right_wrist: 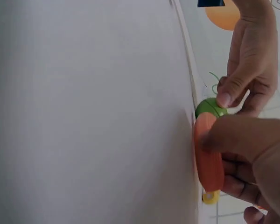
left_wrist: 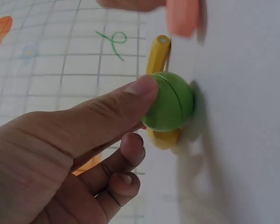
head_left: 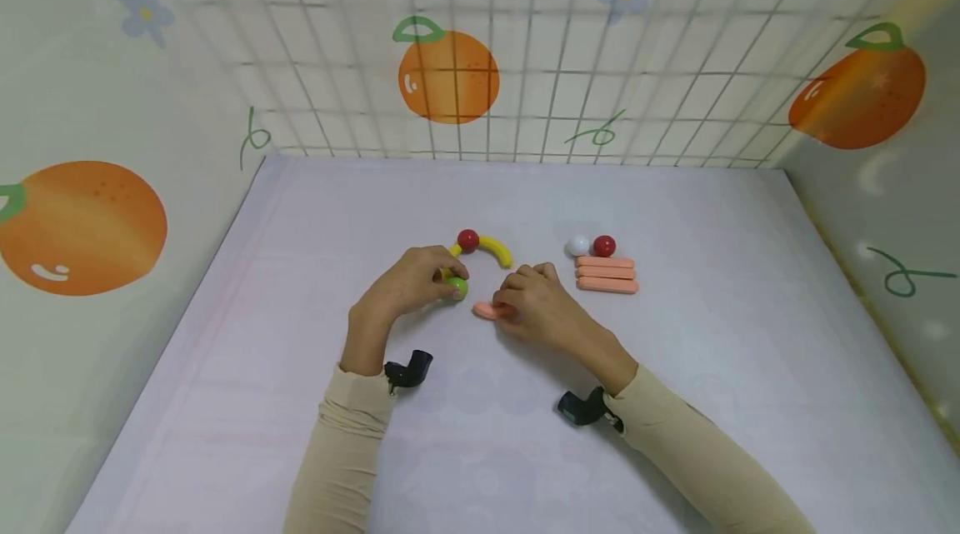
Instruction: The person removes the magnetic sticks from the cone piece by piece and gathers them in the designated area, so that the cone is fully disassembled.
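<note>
My left hand (head_left: pixel 408 280) pinches a green ball (left_wrist: pixel 170 102) between thumb and fingertips, low over the white tabletop. Behind that ball a yellow rod (left_wrist: pixel 159 53) shows, partly hidden by the hand. In my right hand (head_left: pixel 543 309) is an orange-pink rod (right_wrist: pixel 209 154), held by the thumb and fingers just right of the green ball. Beyond both hands, a red ball (head_left: pixel 468 240) touches a curved yellow rod (head_left: pixel 497 251) on its right and another yellow piece (head_left: pixel 453 252) on its left.
Right of the hands lie several orange-pink rods (head_left: pixel 606 274) side by side. A white ball (head_left: pixel 577 246) and a second red ball (head_left: pixel 604 246) sit just behind them. Fruit-printed cloth over a wire grid (head_left: pixel 555 92) closes off the table's far edge.
</note>
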Demonstrator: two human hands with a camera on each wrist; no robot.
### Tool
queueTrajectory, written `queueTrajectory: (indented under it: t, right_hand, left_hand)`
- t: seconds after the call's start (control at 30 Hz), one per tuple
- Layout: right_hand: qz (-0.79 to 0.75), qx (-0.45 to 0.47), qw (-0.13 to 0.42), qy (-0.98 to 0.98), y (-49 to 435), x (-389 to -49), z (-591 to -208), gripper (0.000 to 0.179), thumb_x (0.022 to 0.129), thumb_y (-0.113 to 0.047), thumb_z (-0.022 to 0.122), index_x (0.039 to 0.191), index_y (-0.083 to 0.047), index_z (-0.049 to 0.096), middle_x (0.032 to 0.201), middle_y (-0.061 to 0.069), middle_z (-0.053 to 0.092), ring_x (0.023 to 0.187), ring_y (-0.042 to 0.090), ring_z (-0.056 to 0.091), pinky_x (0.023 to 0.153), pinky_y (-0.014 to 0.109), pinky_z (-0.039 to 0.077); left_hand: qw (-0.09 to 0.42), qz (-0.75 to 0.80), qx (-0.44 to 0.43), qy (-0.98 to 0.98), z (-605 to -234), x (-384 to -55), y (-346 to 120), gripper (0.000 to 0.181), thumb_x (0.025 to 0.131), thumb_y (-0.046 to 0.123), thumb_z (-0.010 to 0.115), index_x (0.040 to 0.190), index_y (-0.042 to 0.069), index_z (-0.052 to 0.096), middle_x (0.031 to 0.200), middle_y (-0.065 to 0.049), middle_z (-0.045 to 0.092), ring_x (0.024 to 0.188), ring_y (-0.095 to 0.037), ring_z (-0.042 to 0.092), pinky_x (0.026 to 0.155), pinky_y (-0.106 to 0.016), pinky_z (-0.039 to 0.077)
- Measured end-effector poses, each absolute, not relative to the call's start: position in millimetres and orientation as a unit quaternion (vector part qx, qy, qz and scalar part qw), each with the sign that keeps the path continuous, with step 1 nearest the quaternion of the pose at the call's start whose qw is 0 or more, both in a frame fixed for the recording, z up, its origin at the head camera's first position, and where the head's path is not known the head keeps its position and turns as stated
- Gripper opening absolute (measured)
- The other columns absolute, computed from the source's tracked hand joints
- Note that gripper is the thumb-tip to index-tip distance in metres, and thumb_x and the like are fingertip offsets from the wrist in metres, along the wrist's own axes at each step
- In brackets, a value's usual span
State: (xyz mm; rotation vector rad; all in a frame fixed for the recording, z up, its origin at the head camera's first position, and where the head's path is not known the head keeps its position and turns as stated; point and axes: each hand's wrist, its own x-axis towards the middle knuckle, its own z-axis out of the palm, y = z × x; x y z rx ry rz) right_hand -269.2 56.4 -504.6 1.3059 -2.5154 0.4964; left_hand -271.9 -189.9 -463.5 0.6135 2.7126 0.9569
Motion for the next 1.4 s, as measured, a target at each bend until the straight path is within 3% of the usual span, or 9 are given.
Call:
queueTrajectory:
  t: [0.3, 0.5, 0.8, 0.97, 1.4]
  right_hand:
    - [0.207, 0.413, 0.127, -0.878, 88, -260, -490, 0.014, 0.079, -0.016, 0.082, 0.092, -0.015, 0.076, 0.093, -0.005, 0.069, 0.094, 0.018, 0.058, 0.082, 0.042, 0.034]
    - [0.231, 0.394, 0.144, -0.878, 111, -260, -487, 0.016, 0.077, -0.01, 0.082, 0.092, -0.013, 0.076, 0.091, -0.003, 0.067, 0.096, 0.02, 0.059, 0.087, 0.046, 0.033]
    - [0.229, 0.381, 0.184, -0.877, 147, -259, -491, 0.016, 0.074, -0.005, 0.084, 0.085, -0.011, 0.074, 0.095, 0.002, 0.07, 0.118, 0.03, 0.058, 0.089, 0.054, 0.035]
    - [0.215, 0.352, 0.178, -0.894, 163, -258, -493, 0.017, 0.075, -0.009, 0.086, 0.088, -0.009, 0.075, 0.102, 0.005, 0.071, 0.107, 0.028, 0.062, 0.081, 0.051, 0.036]
    - [0.202, 0.337, 0.184, -0.901, 189, -262, -502, 0.028, 0.072, -0.007, 0.088, 0.097, -0.004, 0.077, 0.1, 0.009, 0.071, 0.096, 0.031, 0.06, 0.08, 0.051, 0.035]
  left_hand:
    - [0.105, 0.321, 0.192, 0.922, -464, -273, -188, 0.027, 0.087, 0.01, 0.079, 0.113, 0.008, 0.075, 0.111, -0.002, 0.066, 0.096, -0.02, 0.056, 0.088, -0.036, 0.047]
    - [0.107, 0.319, 0.188, 0.923, -463, -272, -187, 0.027, 0.088, 0.011, 0.078, 0.114, 0.008, 0.074, 0.113, -0.002, 0.066, 0.095, -0.02, 0.057, 0.087, -0.035, 0.047]
    - [0.109, 0.312, 0.187, 0.925, -462, -271, -185, 0.027, 0.089, 0.01, 0.077, 0.115, 0.007, 0.073, 0.113, -0.002, 0.065, 0.095, -0.02, 0.057, 0.086, -0.035, 0.048]
    - [0.107, 0.311, 0.193, 0.925, -462, -271, -183, 0.026, 0.089, 0.01, 0.077, 0.115, 0.007, 0.073, 0.111, -0.002, 0.066, 0.095, -0.02, 0.057, 0.086, -0.035, 0.048]
    - [0.103, 0.315, 0.194, 0.923, -463, -270, -183, 0.027, 0.088, 0.011, 0.078, 0.114, 0.007, 0.073, 0.109, -0.001, 0.066, 0.094, -0.019, 0.057, 0.086, -0.035, 0.047]
